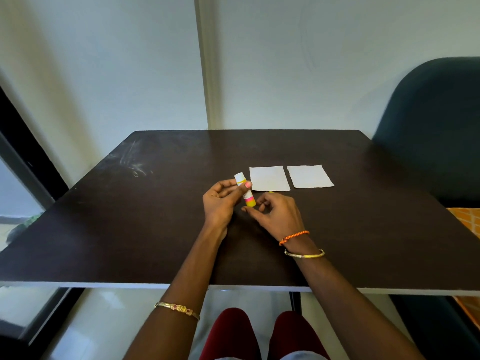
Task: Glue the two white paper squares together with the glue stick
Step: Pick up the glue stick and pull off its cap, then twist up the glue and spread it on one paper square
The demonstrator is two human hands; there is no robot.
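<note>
While your left hand [220,201] grips the glue stick [245,189], your right hand [275,211] pinches its yellow base, two white paper squares [269,178] [309,176] side by side just beyond, mid-counter [130,216].

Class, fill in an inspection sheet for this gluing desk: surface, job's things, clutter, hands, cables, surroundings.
Surface: dark brown wooden table, pale scuffs at far left.
Job's things: two white paper squares lying flat side by side, apart; white glue stick with yellow and pink bands held tilted.
Clutter: nothing seen.
Hands: left hand grips the stick; right hand curls its fingers at the yellow base.
Cables: nothing seen.
Surroundings: pale wall; dark teal chair at right.
</note>
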